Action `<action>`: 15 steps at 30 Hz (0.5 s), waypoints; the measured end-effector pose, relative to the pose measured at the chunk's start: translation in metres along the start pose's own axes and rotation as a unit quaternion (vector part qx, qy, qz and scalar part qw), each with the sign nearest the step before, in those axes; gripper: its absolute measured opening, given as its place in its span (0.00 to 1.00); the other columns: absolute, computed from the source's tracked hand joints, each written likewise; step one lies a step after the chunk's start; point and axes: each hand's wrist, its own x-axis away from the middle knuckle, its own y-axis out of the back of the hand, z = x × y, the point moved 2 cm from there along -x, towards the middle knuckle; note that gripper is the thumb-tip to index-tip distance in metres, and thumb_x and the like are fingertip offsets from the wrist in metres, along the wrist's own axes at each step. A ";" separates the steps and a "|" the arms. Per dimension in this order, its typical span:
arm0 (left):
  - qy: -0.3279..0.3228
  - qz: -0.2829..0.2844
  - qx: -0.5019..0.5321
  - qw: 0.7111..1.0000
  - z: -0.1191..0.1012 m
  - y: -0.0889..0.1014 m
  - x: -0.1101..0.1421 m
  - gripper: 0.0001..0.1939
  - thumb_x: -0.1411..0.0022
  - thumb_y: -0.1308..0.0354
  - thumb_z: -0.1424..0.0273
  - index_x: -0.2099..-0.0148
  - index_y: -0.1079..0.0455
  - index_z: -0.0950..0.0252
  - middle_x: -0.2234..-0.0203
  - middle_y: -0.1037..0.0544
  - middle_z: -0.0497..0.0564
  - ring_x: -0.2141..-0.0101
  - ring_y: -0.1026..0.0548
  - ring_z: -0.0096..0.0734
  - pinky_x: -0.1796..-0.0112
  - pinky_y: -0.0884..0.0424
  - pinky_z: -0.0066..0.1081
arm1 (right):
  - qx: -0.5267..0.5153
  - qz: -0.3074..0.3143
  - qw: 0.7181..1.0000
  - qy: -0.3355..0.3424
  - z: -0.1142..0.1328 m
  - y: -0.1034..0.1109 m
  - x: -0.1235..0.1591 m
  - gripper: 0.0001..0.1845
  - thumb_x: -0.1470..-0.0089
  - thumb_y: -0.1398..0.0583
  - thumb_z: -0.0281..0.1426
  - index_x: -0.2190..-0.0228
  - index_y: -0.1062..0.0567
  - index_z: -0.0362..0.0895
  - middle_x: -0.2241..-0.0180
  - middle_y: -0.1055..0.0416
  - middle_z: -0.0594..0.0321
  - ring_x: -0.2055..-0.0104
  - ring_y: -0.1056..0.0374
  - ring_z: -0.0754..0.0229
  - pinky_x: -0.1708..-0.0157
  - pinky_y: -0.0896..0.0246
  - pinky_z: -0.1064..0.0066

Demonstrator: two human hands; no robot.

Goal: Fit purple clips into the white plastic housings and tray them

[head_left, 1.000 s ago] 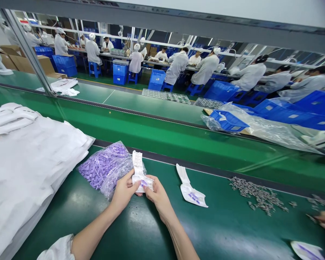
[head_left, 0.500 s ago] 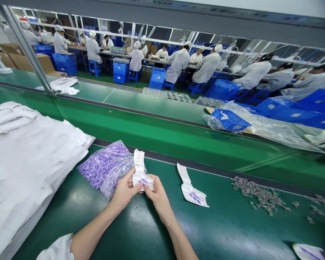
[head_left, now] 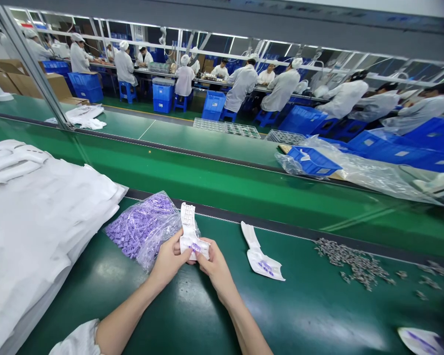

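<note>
- green surface [head_left: 311, 315] fills the near side of a busy workroom, with people in white coats [head_left: 240, 86] beyond it.
- white part [head_left: 188, 228] is held over this surface, its long end pointing away; purple pieces [head_left: 195, 247] sit in the wider near end.
- left hand [head_left: 171, 257] is clamped on its left side, right hand [head_left: 215, 265] on its right, the thumbs meeting close by the purple pieces.
- uneven thumb pressure could tilt or pop out a purple piece; a slack grip might let the white part twist.
- clear bag [head_left: 140, 224], full of more purple bits, lies just beside the left hand; its loose film might catch and drag.
- second white part [head_left: 262, 261] lies well apart to the right; a stray forearm could knock it.
- small grey pieces [head_left: 355, 261] farther right lie loose and would probably scatter if brushed.
</note>
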 end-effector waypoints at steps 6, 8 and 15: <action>0.010 0.028 0.006 1.000 -0.011 0.004 0.004 0.32 0.45 0.43 0.57 0.44 0.36 0.72 0.64 0.22 0.57 0.68 0.23 0.37 0.68 0.25 0.32 | -0.032 0.035 0.998 -0.046 0.016 0.001 0.009 0.28 0.48 0.41 0.47 0.50 0.34 0.44 0.79 0.42 0.69 0.81 0.47 0.68 0.83 0.48 0.76; 0.011 0.035 -0.001 0.999 -0.009 0.004 0.001 0.31 0.45 0.42 0.56 0.44 0.35 0.71 0.63 0.22 0.57 0.67 0.23 0.38 0.68 0.25 0.32 | -0.031 0.020 0.998 -0.046 0.017 0.001 0.008 0.29 0.48 0.42 0.49 0.51 0.33 0.43 0.80 0.43 0.69 0.81 0.47 0.67 0.84 0.48 0.75; -0.019 0.052 -0.080 0.995 -0.015 0.004 0.024 0.36 0.46 0.42 0.55 0.38 0.41 0.65 0.58 0.23 0.59 0.63 0.24 0.42 0.58 0.27 0.38 | 0.052 -0.103 0.993 0.009 0.027 0.026 0.011 0.26 0.50 0.42 0.49 0.56 0.29 0.44 0.83 0.42 0.69 0.86 0.53 0.69 0.87 0.60 0.76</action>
